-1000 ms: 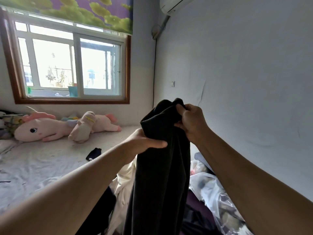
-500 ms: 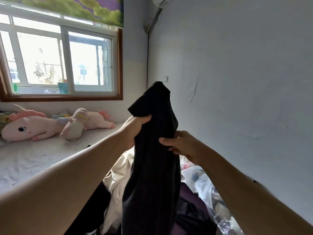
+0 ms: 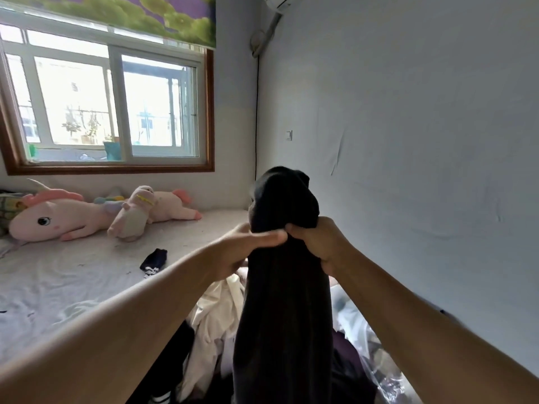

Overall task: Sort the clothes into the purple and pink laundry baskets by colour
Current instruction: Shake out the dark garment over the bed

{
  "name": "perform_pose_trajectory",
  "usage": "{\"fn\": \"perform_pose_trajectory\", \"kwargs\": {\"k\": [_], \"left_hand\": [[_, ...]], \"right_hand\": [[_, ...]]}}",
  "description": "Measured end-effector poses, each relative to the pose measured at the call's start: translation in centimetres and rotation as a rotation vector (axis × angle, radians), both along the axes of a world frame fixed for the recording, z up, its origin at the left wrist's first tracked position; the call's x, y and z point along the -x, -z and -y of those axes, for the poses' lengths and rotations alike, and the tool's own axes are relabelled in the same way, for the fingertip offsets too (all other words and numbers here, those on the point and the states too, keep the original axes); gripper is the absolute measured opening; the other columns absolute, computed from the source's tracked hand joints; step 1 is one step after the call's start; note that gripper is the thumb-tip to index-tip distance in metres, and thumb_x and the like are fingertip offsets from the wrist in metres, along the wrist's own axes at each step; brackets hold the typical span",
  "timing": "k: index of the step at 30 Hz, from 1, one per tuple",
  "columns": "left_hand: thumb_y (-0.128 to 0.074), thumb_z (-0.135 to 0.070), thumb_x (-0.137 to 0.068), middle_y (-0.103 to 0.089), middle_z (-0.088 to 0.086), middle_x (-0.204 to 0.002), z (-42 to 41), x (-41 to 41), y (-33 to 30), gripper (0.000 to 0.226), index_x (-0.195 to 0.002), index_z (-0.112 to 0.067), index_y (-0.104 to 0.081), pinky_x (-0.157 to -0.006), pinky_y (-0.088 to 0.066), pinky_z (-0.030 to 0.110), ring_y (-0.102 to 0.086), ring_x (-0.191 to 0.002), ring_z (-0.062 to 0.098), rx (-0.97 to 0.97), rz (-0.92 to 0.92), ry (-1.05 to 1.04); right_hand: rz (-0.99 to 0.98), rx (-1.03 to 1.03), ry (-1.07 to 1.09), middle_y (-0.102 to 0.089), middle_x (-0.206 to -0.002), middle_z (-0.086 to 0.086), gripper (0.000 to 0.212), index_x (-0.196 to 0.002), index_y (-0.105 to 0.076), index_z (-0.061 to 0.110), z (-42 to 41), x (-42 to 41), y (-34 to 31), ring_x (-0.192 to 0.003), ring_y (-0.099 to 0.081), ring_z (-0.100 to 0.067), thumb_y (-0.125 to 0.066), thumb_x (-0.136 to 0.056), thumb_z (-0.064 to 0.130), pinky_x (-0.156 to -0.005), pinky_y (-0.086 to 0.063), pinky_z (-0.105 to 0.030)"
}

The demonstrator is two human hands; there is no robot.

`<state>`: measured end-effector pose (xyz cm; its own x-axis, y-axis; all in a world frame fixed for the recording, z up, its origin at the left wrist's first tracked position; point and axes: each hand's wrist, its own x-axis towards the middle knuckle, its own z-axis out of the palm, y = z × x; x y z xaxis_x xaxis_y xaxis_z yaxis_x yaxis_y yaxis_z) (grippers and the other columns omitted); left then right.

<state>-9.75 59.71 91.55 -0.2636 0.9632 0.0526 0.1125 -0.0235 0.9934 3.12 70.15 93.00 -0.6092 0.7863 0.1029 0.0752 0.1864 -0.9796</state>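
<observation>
- Two bare forearms enter from the bottom corners; no sleeves visible on either.
- Left hand (image 3: 245,249): no ring, watch or band seen.
- Right hand (image 3: 320,243): no jewellery seen, wrist bare.
- Small dark mark on the right forearm's outer edge; too small to identify.

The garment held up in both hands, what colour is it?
Black, plain, seen in the head view: the garment.
</observation>
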Motion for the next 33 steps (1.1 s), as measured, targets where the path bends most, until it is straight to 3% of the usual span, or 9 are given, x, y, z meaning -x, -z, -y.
{"fn": "perform_pose_trajectory", "kwargs": {"k": [7, 11, 14, 18, 20, 24, 27, 29, 33], "left_hand": [[-0.069, -0.001, -0.079, -0.070, 0.015, -0.106, -0.7, -0.7, 2.7, 0.031, -0.109, -0.001, -0.063, -0.099, -0.048, 0.040, -0.066, -0.102, 0.028, 0.079, 0.224, -0.144], [-0.059, -0.003, -0.089, -0.067, 0.022, -0.105, -1.4, -0.8, 2.3, 0.026, -0.114, 0.005, -0.059, -0.092, -0.051, 0.044, -0.064, -0.097, 0.032, 0.014, 0.340, -0.289], [-0.059, -0.012, -0.092, -0.066, 0.021, -0.102, -2.2, -0.6, 2.1, 0.024, -0.111, 0.003, -0.058, -0.087, -0.053, 0.041, -0.064, -0.092, 0.031, 0.010, 0.243, -0.476], [-0.077, -0.040, -0.074, -0.056, 0.016, -0.119, -1.3, -0.5, 2.7, 0.082, -0.137, -0.030, -0.026, -0.096, -0.050, 0.044, -0.060, -0.107, 0.030, 0.068, 0.096, -0.438], [-0.087, -0.028, -0.060, -0.054, 0.009, -0.120, -0.4, -1.0, 3.4, 0.102, -0.137, -0.046, -0.022, -0.093, -0.051, 0.036, -0.058, -0.107, 0.026, 0.074, -0.070, -0.263], [-0.080, -0.008, -0.068, -0.056, -0.005, -0.111, 0.0, -1.8, 3.6, 0.076, -0.131, -0.034, -0.048, -0.065, -0.035, 0.014, -0.050, -0.097, 0.011, 0.160, -0.643, -0.400], [-0.081, -0.004, -0.066, -0.062, -0.002, -0.097, -0.6, -1.7, 4.2, 0.051, -0.110, -0.025, -0.064, -0.058, -0.036, 0.015, -0.055, -0.090, 0.014, 0.121, -0.587, -0.408], [-0.081, -0.002, -0.065, -0.063, -0.001, -0.088, -0.7, -2.0, 4.4, 0.040, -0.092, -0.028, -0.066, -0.063, -0.040, 0.021, -0.058, -0.088, 0.017, 0.088, -0.582, -0.394], [-0.081, -0.013, -0.066, -0.061, 0.002, -0.092, -1.2, -1.5, 5.1, 0.034, -0.077, -0.036, -0.058, -0.071, -0.043, 0.027, -0.060, -0.092, 0.023, 0.050, -0.553, -0.397]], "right_hand": [[-0.052, -0.010, 0.057, -0.068, -0.107, -0.009, 0.039, -0.121, -0.059, 0.010, -0.9, -0.3, 0.4, -0.099, -0.065, -0.026, -0.069, -0.085, 0.024, -0.093, -0.052, -0.043], [0.181, 0.030, -0.309, -0.054, -0.126, -0.006, 0.085, -0.142, -0.031, 0.025, -1.0, -2.8, 2.1, -0.110, -0.058, -0.023, -0.074, -0.074, -0.001, -0.089, -0.052, -0.034], [0.195, -0.054, -0.248, -0.036, -0.147, -0.007, 0.109, -0.150, -0.012, 0.033, -1.4, -3.0, 3.3, -0.128, -0.046, -0.027, -0.073, -0.070, -0.010, -0.105, -0.042, -0.043], [0.084, -0.152, -0.113, -0.057, -0.120, -0.015, 0.069, -0.124, -0.047, 0.033, -1.7, -2.3, 4.3, -0.104, -0.061, -0.029, -0.069, -0.075, -0.010, -0.091, -0.053, -0.044], [0.022, -0.157, -0.024, -0.064, -0.099, -0.012, 0.047, -0.103, -0.058, 0.027, -1.5, -2.0, 4.8, -0.091, -0.065, -0.028, -0.067, -0.077, -0.011, -0.083, -0.056, -0.040], [0.001, -0.107, -0.165, -0.068, -0.100, -0.005, 0.040, -0.105, -0.062, 0.016, -0.5, -3.2, 4.6, -0.099, -0.065, -0.023, -0.073, -0.074, -0.006, -0.079, -0.054, -0.022], [0.361, -0.378, -0.251, -0.063, -0.096, 0.007, 0.059, -0.114, -0.056, 0.019, 0.6, -4.0, 4.3, -0.090, -0.060, -0.007, -0.084, -0.064, 0.007, -0.067, -0.045, -0.006], [0.505, -0.559, -0.100, -0.066, -0.095, 0.003, 0.054, -0.104, -0.062, 0.017, 0.5, -3.6, 4.8, -0.092, -0.062, -0.012, -0.088, -0.057, 0.021, -0.074, -0.050, -0.019], [0.357, -0.325, -0.087, -0.073, -0.089, -0.003, 0.039, -0.092, -0.071, 0.016, -0.3, -4.0, 5.5, -0.088, -0.069, -0.018, -0.087, -0.057, 0.014, -0.083, -0.056, -0.032]]}}
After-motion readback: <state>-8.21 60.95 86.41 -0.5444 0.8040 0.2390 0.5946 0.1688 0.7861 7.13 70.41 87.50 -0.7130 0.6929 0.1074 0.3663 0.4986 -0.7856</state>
